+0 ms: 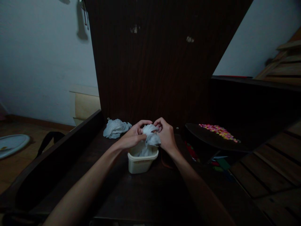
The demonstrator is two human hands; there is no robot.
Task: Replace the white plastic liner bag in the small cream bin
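Over a small cream plastic tub [141, 166], both hands grip a crumpled whitish cloth or tissue [151, 135], whose exact kind I cannot make out. My left hand [133, 135] has its fingers closed on the bundle's left side. From the right, my right hand [166, 135] pinches it near the top. More pale crumpled material [145, 151] shows inside the tub, below the bundle; whether the two are joined is unclear. To the left of my left hand lies another crumpled whitish wad [116, 128] on the dark wooden surface [113, 191].
A tall dark panel [150, 69] rises behind the tub. At left runs a raised wooden side edge [61, 153]. On the right, a dark curved shelf [195, 133] bears many small pink and yellow pieces [219, 131]. Wooden slats [270, 166] lie beyond it.
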